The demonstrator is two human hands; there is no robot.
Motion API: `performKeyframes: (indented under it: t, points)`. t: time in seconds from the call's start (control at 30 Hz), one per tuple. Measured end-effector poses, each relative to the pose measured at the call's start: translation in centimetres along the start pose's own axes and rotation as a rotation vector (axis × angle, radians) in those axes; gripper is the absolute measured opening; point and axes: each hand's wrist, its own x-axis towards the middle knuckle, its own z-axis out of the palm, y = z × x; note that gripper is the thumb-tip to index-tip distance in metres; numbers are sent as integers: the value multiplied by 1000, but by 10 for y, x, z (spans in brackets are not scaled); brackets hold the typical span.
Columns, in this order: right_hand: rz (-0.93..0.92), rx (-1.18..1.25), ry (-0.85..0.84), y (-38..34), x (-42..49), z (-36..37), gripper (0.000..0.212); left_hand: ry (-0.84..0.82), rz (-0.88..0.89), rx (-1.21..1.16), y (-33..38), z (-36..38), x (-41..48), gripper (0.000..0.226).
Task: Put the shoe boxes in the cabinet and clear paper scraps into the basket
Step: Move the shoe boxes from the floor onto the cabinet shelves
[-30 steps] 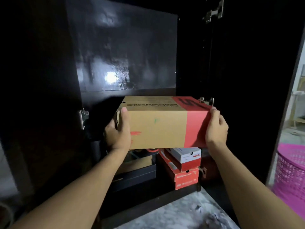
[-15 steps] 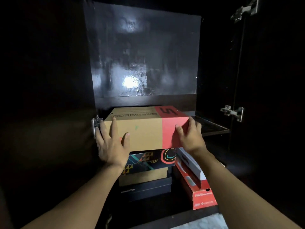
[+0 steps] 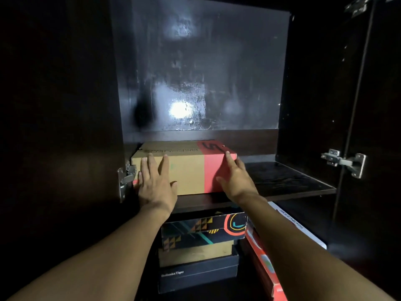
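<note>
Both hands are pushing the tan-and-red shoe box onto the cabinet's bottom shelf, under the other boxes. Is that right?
Not quite. The head view shows the tan-and-red shoe box on the upper shelf, above the other boxes. Both the left hand and right hand do press flat against its front.

One tan-and-red shoe box (image 3: 184,170) on the shelf (image 3: 288,181); four boxes (image 3: 204,229) below; two hands (image 3: 156,181); two hinges (image 3: 345,161).

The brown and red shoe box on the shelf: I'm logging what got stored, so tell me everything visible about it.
The brown cardboard shoe box with a red end band lies flat on the dark cabinet shelf, at its left, close to the left wall hinge. Dark lettering, too blurred to read, runs along the lid, with a large dark S on the red part. The lid is closed. The left hand lies open, flat on the front face; the right hand's fingertips touch the red end.
</note>
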Motion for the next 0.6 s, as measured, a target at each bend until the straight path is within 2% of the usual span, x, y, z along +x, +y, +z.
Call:
performKeyframes:
  t: [0.13, 0.27, 0.33, 0.5, 0.6]
  points:
    - [35, -122, -7, -7, 12, 10, 85, -16, 3, -23, 2, 11, 5, 87]
    - [9, -202, -58, -1, 9, 8, 96, -65, 28, -67, -2, 11, 6, 90]
    - [6, -218, -62, 1, 4, 0, 89, -103, 35, -78, -5, 6, 5, 88]
    - [-13, -178, 50, 12, -28, -21, 66, -160, 21, -56, 4, -12, -3, 77]
    - [3, -158, 89, 28, -61, -31, 61, -138, 97, -88, 20, -17, -23, 66]
